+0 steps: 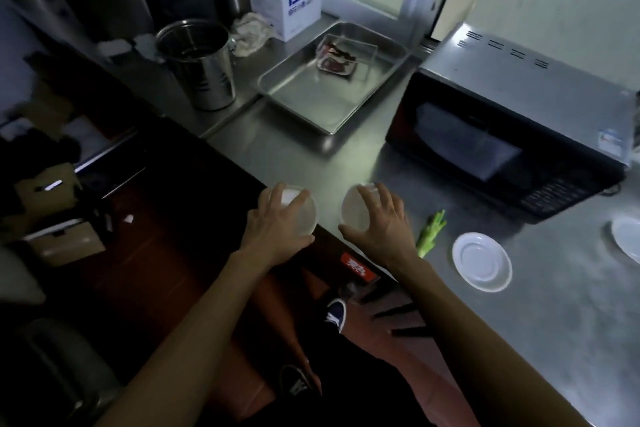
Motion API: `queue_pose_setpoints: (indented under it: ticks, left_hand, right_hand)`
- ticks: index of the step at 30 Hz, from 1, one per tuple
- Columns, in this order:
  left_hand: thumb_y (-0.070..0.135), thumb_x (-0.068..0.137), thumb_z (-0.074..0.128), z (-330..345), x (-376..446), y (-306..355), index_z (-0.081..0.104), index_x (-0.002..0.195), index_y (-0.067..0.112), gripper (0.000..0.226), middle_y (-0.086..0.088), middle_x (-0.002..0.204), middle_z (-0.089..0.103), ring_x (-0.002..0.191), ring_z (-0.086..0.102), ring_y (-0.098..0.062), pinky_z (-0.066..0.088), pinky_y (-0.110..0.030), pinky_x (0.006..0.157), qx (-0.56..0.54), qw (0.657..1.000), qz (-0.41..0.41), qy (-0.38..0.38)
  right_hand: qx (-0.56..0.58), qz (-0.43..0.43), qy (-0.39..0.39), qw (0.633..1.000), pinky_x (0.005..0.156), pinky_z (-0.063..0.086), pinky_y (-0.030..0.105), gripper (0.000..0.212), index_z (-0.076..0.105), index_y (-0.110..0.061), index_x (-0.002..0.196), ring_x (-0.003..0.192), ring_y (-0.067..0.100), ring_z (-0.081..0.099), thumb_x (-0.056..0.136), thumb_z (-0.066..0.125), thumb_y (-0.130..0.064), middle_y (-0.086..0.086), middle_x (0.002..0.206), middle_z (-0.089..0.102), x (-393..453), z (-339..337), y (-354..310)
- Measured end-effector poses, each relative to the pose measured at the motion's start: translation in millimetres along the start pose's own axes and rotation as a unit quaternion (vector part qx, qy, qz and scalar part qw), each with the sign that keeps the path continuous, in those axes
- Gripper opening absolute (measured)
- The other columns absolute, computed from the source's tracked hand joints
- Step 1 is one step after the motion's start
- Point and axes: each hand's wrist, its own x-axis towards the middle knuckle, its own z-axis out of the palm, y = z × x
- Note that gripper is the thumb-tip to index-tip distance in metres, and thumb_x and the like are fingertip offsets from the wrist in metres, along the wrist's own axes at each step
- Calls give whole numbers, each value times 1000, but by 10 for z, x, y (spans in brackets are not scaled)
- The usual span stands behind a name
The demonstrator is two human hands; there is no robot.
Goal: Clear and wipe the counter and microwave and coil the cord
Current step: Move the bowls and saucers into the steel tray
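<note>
Stainless steel is what we see most of from the head camera: the desk (pixel 346 156) runs from the near edge back to the wall. At that near edge our left hand (pixel 277 229) curls its fingers over a small white bowl (pixel 301 215) turned mouth-down, and our right hand (pixel 384 225) grips a second white bowl (pixel 355 210) the same way, just beside the first. A green vegetable stalk (pixel 431 234) lies right of our right hand, with a white saucer (pixel 481 262) near it. The black microwave (pixel 502 135) sits farther back on the right, door closed. Behind our hands a steel tray (pixel 311 104) holds a clear container (pixel 343 57); left of it stands a steel pot (pixel 197 62), with a crumpled cloth (pixel 249 33) beyond.
</note>
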Motion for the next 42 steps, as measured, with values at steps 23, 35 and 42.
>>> queue_pose_setpoints:
  ticks: [23, 35, 42]
  left_hand:
    - [60, 72, 72, -732, 2330, -672, 21, 149, 46, 94, -1, 159, 8, 143, 12, -29, 32, -51, 110, 20, 1000, -2, -8]
    - [58, 75, 73, -888, 3631, -640, 21, 151, 45, 92, -5, 161, 10, 145, 13, -33, 29, -54, 111, 8, 998, 62, -30]
    - [60, 78, 69, -760, 4650, -644, 14, 151, 48, 92, 0, 164, 3, 148, 4, -32, 20, -58, 115, 0, 991, 102, -91]
  right_hand:
    - [59, -19, 14, 998, 110, 35, 52, 87, 33, -31, 147, 145, 33, 22, 75, 71, -60, 6, 161, 23, 2487, 215, -173]
    - [34, 51, 33, 998, 115, 31, 51, 86, 34, -30, 148, 146, 33, 20, 77, 71, -60, 8, 162, 21, 3412, 218, 39]
    - [1, 124, 25, 992, 115, 31, 52, 87, 32, -32, 148, 147, 33, 19, 75, 71, -62, 8, 162, 19, 4117, 312, 113]
